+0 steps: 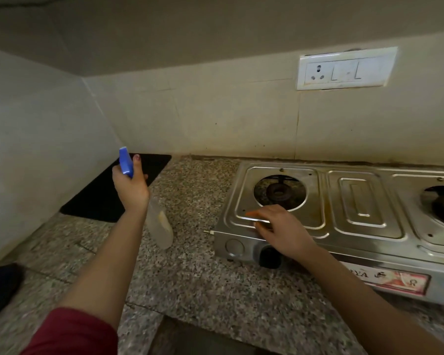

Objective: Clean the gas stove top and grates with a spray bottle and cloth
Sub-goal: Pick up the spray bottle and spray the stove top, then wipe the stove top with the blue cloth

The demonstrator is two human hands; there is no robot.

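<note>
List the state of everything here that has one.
Left hand, grips the bottle by its neck.
Bottle, tilted, off the counter.
Right hand, on the cloth.
Cloth, mostly hidden, on the left front corner of the stove.
Stove, left burner bare: no grate, no flame.
Switches, position too blurred to tell.

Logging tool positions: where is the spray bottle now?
Head view, left side: the left hand grips the spray bottle above the granite counter, between the black mat and the stove.
</note>
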